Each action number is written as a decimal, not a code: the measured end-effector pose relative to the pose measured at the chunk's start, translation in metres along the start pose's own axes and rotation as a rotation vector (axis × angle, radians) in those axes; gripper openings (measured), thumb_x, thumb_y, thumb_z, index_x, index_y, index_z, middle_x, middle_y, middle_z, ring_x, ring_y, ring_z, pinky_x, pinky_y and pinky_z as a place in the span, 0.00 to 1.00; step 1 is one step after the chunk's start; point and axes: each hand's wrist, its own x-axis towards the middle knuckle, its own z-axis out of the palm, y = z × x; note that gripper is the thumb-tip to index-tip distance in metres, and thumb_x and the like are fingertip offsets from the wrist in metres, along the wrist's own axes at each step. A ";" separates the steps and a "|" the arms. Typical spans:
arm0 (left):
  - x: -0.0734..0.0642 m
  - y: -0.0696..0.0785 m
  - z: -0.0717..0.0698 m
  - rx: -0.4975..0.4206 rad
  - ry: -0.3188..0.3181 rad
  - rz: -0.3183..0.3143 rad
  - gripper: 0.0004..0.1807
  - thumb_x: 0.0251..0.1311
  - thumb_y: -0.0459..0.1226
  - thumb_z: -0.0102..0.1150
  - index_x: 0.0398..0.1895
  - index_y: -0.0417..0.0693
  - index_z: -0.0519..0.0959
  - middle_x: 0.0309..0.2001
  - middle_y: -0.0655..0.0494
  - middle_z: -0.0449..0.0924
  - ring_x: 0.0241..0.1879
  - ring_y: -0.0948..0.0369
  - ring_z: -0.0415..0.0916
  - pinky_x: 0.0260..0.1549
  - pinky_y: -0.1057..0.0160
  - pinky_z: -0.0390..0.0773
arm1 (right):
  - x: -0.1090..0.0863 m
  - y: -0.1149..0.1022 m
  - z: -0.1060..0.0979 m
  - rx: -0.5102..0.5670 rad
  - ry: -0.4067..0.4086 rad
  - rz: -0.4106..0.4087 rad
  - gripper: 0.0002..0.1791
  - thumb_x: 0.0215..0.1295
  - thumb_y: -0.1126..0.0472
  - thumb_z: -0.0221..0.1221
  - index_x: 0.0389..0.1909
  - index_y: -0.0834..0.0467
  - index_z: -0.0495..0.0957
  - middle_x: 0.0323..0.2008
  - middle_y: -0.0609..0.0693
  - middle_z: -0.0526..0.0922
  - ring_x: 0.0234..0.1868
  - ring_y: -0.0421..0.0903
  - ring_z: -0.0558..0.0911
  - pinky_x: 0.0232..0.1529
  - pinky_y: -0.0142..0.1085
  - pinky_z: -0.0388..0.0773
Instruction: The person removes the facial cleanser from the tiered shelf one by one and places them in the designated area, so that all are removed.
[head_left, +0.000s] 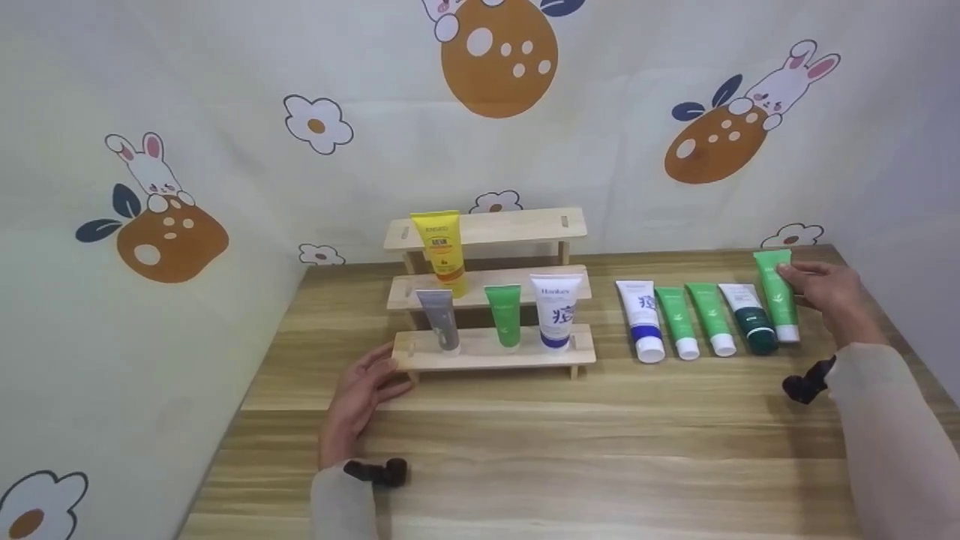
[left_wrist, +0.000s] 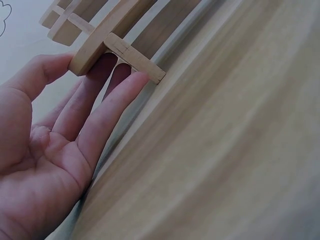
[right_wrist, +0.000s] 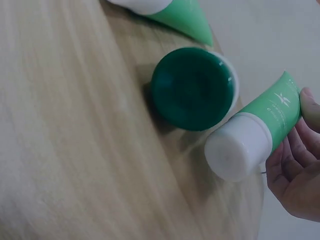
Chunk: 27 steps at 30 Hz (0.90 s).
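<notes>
At the right end of a row of tubes, my right hand [head_left: 829, 289] pinches a green tube [head_left: 778, 296] with a white cap, its cap end toward me. The right wrist view shows the thumb on the green body [right_wrist: 280, 107] and the fingers behind it. My left hand [head_left: 364, 390] holds the left end of the lowest step of a three-tier wooden stand [head_left: 480, 358]. In the left wrist view the thumb is at the board's edge [left_wrist: 87, 60] and the fingers reach under it. Beside the held tube lies a white and dark green tube [head_left: 750, 319].
On the stand's lowest step are a grey tube [head_left: 441, 319], a green tube [head_left: 504, 315] and a white tube [head_left: 556, 311]. A yellow tube [head_left: 442, 255] stands on the middle step. Left in the row lie a white tube [head_left: 640, 319] and two green tubes [head_left: 677, 322]. A patterned cloth [head_left: 360, 195] hangs behind.
</notes>
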 end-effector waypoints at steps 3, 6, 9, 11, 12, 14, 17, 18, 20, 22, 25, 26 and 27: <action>0.000 0.001 0.002 -0.004 0.011 0.009 0.28 0.68 0.30 0.56 0.71 0.38 0.66 0.66 0.38 0.71 0.48 0.55 0.84 0.51 0.51 0.89 | 0.006 0.007 0.001 -0.054 0.018 -0.036 0.49 0.67 0.31 0.52 0.76 0.60 0.55 0.75 0.65 0.61 0.65 0.56 0.71 0.61 0.39 0.80; -0.001 0.001 0.003 0.000 0.022 0.012 0.28 0.68 0.30 0.57 0.70 0.38 0.68 0.62 0.40 0.75 0.47 0.55 0.85 0.51 0.51 0.89 | 0.010 0.013 0.003 -0.077 0.029 -0.051 0.46 0.70 0.33 0.51 0.75 0.64 0.57 0.73 0.67 0.63 0.61 0.53 0.72 0.46 0.26 0.75; 0.000 0.001 0.003 0.007 0.020 0.011 0.27 0.68 0.30 0.56 0.70 0.37 0.68 0.60 0.41 0.77 0.47 0.54 0.85 0.51 0.52 0.89 | 0.012 0.017 0.004 -0.063 0.040 -0.022 0.44 0.71 0.36 0.51 0.75 0.64 0.58 0.73 0.68 0.63 0.59 0.53 0.71 0.41 0.22 0.70; 0.000 0.001 0.002 0.004 0.015 0.010 0.27 0.69 0.30 0.55 0.70 0.37 0.67 0.59 0.41 0.77 0.48 0.54 0.84 0.51 0.52 0.89 | 0.013 0.019 0.006 -0.038 0.041 0.000 0.43 0.72 0.37 0.51 0.75 0.63 0.57 0.73 0.67 0.62 0.58 0.52 0.71 0.40 0.23 0.71; 0.000 0.000 0.002 0.000 0.013 0.009 0.27 0.69 0.30 0.55 0.70 0.37 0.67 0.59 0.40 0.77 0.48 0.53 0.84 0.52 0.52 0.88 | 0.014 0.020 0.006 -0.026 0.045 0.008 0.43 0.72 0.37 0.51 0.75 0.62 0.57 0.73 0.66 0.62 0.57 0.50 0.72 0.39 0.23 0.72; 0.000 0.000 0.002 0.002 0.009 0.008 0.27 0.69 0.30 0.55 0.70 0.37 0.67 0.59 0.39 0.77 0.48 0.53 0.84 0.52 0.52 0.88 | 0.015 0.020 0.007 -0.010 0.054 0.022 0.41 0.72 0.38 0.51 0.75 0.61 0.57 0.74 0.65 0.62 0.54 0.47 0.72 0.38 0.22 0.72; 0.000 0.000 0.003 0.001 0.003 0.001 0.27 0.69 0.31 0.54 0.71 0.38 0.66 0.62 0.36 0.74 0.49 0.52 0.84 0.53 0.52 0.88 | 0.015 0.020 0.008 0.015 0.070 0.052 0.38 0.73 0.42 0.52 0.75 0.59 0.57 0.75 0.63 0.61 0.55 0.46 0.72 0.40 0.23 0.72; 0.000 0.000 0.003 0.005 0.002 0.002 0.27 0.69 0.31 0.54 0.71 0.38 0.66 0.63 0.35 0.73 0.49 0.52 0.84 0.53 0.51 0.88 | 0.015 0.019 0.008 0.020 0.073 0.063 0.38 0.73 0.42 0.52 0.75 0.59 0.57 0.75 0.62 0.60 0.57 0.47 0.72 0.44 0.25 0.75; 0.000 0.000 0.003 0.004 0.004 -0.002 0.28 0.69 0.31 0.54 0.71 0.39 0.66 0.65 0.35 0.72 0.50 0.51 0.84 0.53 0.51 0.88 | 0.015 0.017 0.009 0.040 0.072 0.089 0.37 0.74 0.44 0.53 0.76 0.58 0.57 0.77 0.61 0.58 0.61 0.49 0.70 0.55 0.33 0.79; 0.000 0.000 0.002 0.001 0.007 -0.003 0.28 0.69 0.32 0.54 0.71 0.39 0.66 0.66 0.35 0.71 0.50 0.50 0.84 0.54 0.51 0.88 | 0.014 0.015 0.010 0.053 0.068 0.112 0.36 0.74 0.47 0.53 0.76 0.57 0.56 0.77 0.60 0.57 0.63 0.50 0.69 0.67 0.39 0.76; -0.001 -0.001 0.001 0.003 0.009 0.001 0.28 0.68 0.32 0.55 0.71 0.39 0.66 0.65 0.34 0.72 0.50 0.50 0.84 0.54 0.51 0.87 | 0.011 0.011 0.011 0.068 0.083 0.149 0.35 0.73 0.48 0.54 0.76 0.57 0.57 0.73 0.59 0.64 0.59 0.46 0.71 0.67 0.38 0.76; -0.001 -0.001 0.001 0.001 0.008 0.002 0.28 0.68 0.32 0.55 0.71 0.39 0.66 0.64 0.34 0.72 0.50 0.50 0.84 0.54 0.51 0.87 | 0.009 0.009 0.010 0.066 0.094 0.156 0.35 0.73 0.49 0.54 0.75 0.57 0.58 0.69 0.58 0.68 0.56 0.45 0.72 0.63 0.35 0.77; -0.001 0.000 0.001 0.000 0.007 0.003 0.28 0.68 0.32 0.56 0.71 0.39 0.66 0.64 0.34 0.72 0.49 0.51 0.84 0.54 0.51 0.88 | 0.007 0.007 0.009 0.067 0.105 0.165 0.33 0.73 0.49 0.54 0.75 0.56 0.61 0.64 0.56 0.71 0.53 0.43 0.72 0.59 0.32 0.78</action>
